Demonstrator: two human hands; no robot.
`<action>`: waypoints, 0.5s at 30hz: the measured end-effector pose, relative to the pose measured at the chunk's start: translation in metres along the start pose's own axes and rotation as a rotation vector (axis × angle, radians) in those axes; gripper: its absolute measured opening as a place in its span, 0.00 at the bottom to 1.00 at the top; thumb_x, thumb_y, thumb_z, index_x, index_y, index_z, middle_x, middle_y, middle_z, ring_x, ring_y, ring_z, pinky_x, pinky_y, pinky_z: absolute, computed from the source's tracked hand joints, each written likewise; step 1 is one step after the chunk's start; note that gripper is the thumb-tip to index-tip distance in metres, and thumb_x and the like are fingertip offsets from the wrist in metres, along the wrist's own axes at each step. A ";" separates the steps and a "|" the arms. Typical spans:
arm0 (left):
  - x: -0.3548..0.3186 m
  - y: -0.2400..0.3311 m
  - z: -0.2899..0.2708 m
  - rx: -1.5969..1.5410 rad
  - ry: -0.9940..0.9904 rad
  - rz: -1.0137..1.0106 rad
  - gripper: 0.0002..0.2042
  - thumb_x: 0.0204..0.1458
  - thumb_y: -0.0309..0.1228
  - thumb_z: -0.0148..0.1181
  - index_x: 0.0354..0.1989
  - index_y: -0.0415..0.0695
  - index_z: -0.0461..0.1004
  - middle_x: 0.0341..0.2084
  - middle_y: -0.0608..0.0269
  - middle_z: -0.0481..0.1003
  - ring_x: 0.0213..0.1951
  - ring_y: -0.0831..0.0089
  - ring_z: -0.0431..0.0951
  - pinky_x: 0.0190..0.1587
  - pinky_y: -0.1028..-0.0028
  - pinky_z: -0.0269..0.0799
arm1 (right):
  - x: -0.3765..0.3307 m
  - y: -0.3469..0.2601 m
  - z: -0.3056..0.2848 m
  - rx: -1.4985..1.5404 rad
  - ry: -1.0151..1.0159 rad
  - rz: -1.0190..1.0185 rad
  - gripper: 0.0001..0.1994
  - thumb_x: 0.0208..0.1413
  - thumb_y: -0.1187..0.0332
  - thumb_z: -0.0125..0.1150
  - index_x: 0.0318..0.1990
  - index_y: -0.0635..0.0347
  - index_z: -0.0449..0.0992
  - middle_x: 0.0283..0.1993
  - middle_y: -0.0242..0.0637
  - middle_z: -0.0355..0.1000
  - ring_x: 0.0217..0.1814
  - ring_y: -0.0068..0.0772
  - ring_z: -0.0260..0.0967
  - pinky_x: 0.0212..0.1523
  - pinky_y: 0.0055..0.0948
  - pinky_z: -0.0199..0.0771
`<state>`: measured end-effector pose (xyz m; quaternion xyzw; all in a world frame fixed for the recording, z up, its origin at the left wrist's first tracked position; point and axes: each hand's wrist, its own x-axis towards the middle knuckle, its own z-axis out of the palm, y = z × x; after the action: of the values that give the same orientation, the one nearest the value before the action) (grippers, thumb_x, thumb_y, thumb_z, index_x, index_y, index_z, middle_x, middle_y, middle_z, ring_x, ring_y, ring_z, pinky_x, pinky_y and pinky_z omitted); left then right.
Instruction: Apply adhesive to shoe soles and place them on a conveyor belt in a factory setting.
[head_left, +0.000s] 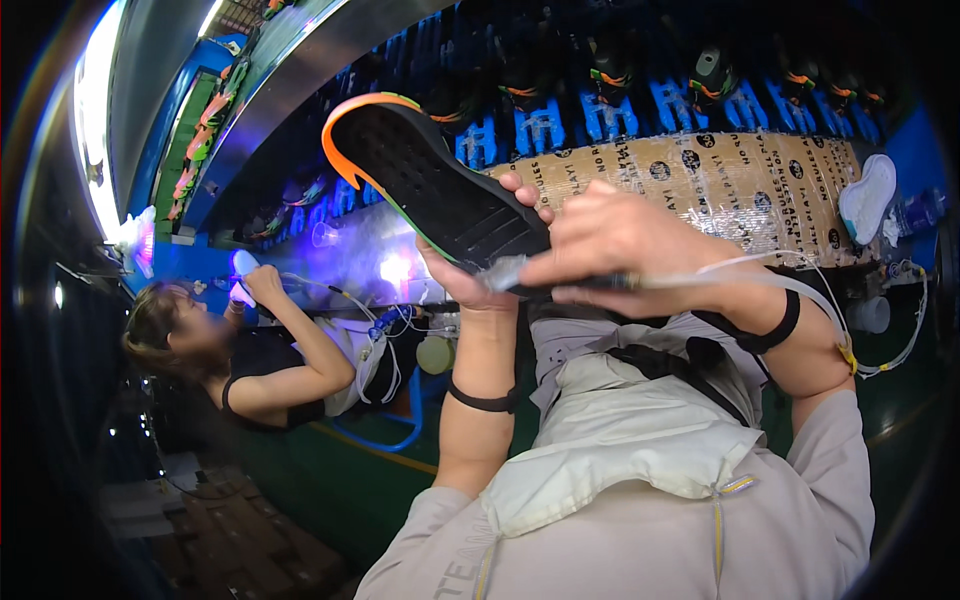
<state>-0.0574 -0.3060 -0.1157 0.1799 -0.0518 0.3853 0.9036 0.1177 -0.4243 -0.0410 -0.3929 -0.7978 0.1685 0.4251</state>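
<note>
The sole (430, 180), judged light and flexible, is gripped at its heel by the left hand (480, 270); a brush (560, 282) is clasped in the right hand (625, 245).

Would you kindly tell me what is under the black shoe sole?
The left hand supports the black shoe sole from beneath; the right hand covers its near end.

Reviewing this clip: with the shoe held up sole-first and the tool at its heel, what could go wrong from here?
1. The left hand grips the shoe only at its heel end, with the toe sticking out unsupported; tool pressure might twist it loose.
2. The right hand works the thin tool right beside the left fingers; a slip could hit them.
3. The tool's white tube loops around the right wrist and may snag.
</note>
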 end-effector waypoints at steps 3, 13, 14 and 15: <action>0.005 0.005 0.010 0.000 -0.009 -0.033 0.42 0.56 0.67 0.49 0.64 0.40 0.67 0.53 0.43 0.71 0.52 0.50 0.74 0.54 0.47 0.76 | 0.000 -0.003 -0.007 0.086 -0.163 -0.094 0.14 0.54 0.68 0.73 0.49 0.53 0.84 0.35 0.32 0.77 0.39 0.37 0.72 0.44 0.40 0.65; 0.023 0.029 0.032 0.251 -0.018 -0.225 0.41 0.61 0.60 0.34 0.65 0.30 0.65 0.53 0.31 0.75 0.51 0.44 0.81 0.55 0.48 0.79 | -0.003 -0.004 -0.023 0.282 -0.229 -0.045 0.17 0.51 0.71 0.74 0.50 0.54 0.84 0.30 0.34 0.73 0.36 0.39 0.70 0.41 0.36 0.65; 0.026 0.032 0.036 0.335 -0.017 -0.265 0.40 0.62 0.57 0.34 0.64 0.29 0.66 0.52 0.32 0.76 0.50 0.45 0.82 0.54 0.50 0.81 | -0.004 -0.002 -0.022 0.165 -0.132 0.030 0.17 0.51 0.71 0.74 0.50 0.54 0.84 0.30 0.34 0.73 0.36 0.39 0.70 0.43 0.37 0.65; 0.028 0.035 0.038 0.419 -0.016 -0.305 0.38 0.64 0.55 0.33 0.63 0.29 0.67 0.50 0.32 0.77 0.49 0.46 0.83 0.53 0.53 0.82 | -0.005 -0.001 -0.021 0.048 -0.034 0.102 0.17 0.51 0.71 0.74 0.50 0.53 0.84 0.30 0.34 0.73 0.37 0.39 0.70 0.44 0.37 0.65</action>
<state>-0.0605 -0.2784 -0.0642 0.3721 0.0496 0.2457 0.8937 0.1363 -0.4304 -0.0308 -0.4200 -0.7797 0.2157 0.4113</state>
